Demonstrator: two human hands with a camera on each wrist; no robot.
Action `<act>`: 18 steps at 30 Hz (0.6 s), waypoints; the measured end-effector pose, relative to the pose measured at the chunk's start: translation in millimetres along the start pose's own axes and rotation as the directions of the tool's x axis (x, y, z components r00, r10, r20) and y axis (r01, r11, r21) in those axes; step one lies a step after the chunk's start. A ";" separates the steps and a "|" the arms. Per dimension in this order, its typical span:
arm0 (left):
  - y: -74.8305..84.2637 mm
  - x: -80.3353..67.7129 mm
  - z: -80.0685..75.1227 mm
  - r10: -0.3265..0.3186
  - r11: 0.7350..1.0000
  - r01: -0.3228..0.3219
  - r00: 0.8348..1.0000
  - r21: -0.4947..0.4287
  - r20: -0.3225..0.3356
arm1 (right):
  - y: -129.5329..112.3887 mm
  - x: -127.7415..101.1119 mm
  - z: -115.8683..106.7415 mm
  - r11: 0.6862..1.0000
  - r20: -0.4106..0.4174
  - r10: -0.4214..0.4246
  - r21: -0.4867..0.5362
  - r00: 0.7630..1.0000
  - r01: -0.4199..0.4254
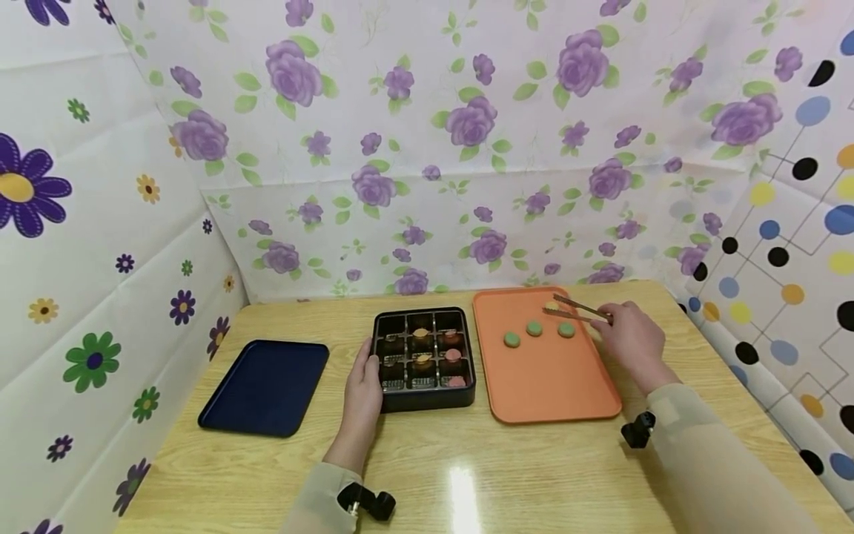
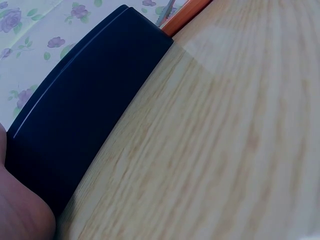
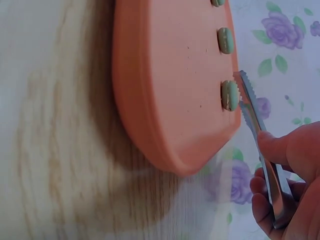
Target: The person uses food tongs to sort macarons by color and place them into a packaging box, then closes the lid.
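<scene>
Tongs [image 1: 579,308] in right hand [image 1: 630,337], gripped, tips pointing left-back at yellow cookie [image 1: 551,305] on tray [image 1: 554,386]; left hand [image 1: 363,386] flat vs box [image 1: 424,348].

Black box [image 1: 424,350] blocks path between trays – table front open.

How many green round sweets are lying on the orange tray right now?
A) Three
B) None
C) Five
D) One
A: the head view shows three green round sweets in a row on the orange tray, near the tongs that the right hand holds; a yellowish piece lies by the tong tips.
</scene>
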State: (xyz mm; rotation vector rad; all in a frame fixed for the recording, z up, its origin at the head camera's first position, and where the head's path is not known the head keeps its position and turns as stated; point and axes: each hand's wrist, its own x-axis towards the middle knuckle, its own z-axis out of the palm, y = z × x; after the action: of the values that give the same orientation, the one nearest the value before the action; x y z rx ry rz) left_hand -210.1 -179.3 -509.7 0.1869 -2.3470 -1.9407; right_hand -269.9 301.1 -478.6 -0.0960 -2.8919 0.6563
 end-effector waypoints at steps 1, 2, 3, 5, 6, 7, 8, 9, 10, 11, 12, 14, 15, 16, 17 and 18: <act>-0.2 -0.3 0.0 0.002 1.000 -0.002 1.000 0.001 0.000 | 0.8 0.8 0.9 1.000 0.002 -0.001 -0.004 1.000 0.001; -0.6 -0.5 -0.2 0.003 1.000 -0.003 1.000 0.003 -0.001 | 1.2 1.5 1.8 1.000 0.005 -0.002 -0.006 1.000 0.002; -0.9 -0.7 -0.5 0.006 1.000 -0.006 1.000 0.004 -0.002 | 1.5 2.2 2.8 1.000 0.009 -0.004 -0.009 1.000 0.004; -0.6 -0.5 -0.7 0.009 1.000 -0.009 1.000 0.004 -0.001 | 1.3 3.5 3.5 1.000 0.014 -0.007 -0.015 1.000 0.007; -0.6 -0.3 -0.9 0.011 1.000 -0.011 1.000 0.003 -0.001 | 1.1 3.9 3.8 1.000 0.019 -0.007 -0.016 1.000 0.007; -0.9 -0.2 -1.1 0.011 1.000 -0.011 1.000 0.004 -0.001 | 1.0 4.2 4.1 1.000 0.024 -0.008 -0.018 1.000 0.008; -1.4 -0.1 -1.4 0.013 1.000 -0.013 1.000 0.004 -0.002 | 0.4 4.4 4.5 1.000 0.029 -0.006 -0.019 1.000 0.007; -1.6 0.0 -1.6 0.012 1.000 -0.012 1.000 0.002 -0.001 | 0.1 4.2 4.5 1.000 0.033 -0.005 -0.020 0.999 0.005; -1.9 0.1 -1.7 0.011 1.000 -0.011 1.000 -0.001 0.001 | 0.1 4.0 4.6 1.000 0.036 -0.004 -0.020 0.999 0.004; -1.9 0.2 -1.5 0.011 1.000 -0.011 1.000 -0.003 0.002 | 0.2 3.8 4.5 1.000 0.038 -0.002 -0.021 0.999 0.003; -2.0 0.5 -1.4 0.014 1.000 -0.014 1.000 -0.004 0.002 | 0.3 3.5 4.5 1.000 0.038 -0.001 -0.024 0.999 0.001; -1.5 0.5 -1.1 0.012 1.000 -0.012 1.000 -0.010 0.003 | 0.1 3.3 4.9 1.000 0.033 0.002 -0.027 0.999 -0.001; -1.2 0.6 -0.9 0.014 1.000 -0.013 1.000 -0.011 0.003 | 0.3 3.0 4.8 1.000 0.032 0.001 -0.029 0.999 0.000; -1.1 0.7 -0.7 0.015 1.000 -0.015 1.000 -0.012 0.001 | 0.3 3.0 5.1 1.000 0.029 0.001 -0.030 1.000 0.000; -0.9 0.8 -0.5 0.014 1.000 -0.014 1.000 -0.009 -0.002 | 0.3 3.1 5.3 1.000 0.027 0.001 -0.031 1.000 0.000; -1.0 0.8 -0.5 0.010 1.000 -0.010 1.000 -0.009 -0.003 | 0.0 3.2 5.7 0.999 0.025 0.001 -0.032 1.000 0.000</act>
State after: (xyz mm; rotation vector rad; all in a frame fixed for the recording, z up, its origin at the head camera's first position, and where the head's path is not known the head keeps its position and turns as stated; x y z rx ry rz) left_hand -210.8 -180.1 -510.5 0.1765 -2.3326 -1.9443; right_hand -274.1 299.0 -483.1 -0.0932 -2.9268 0.6155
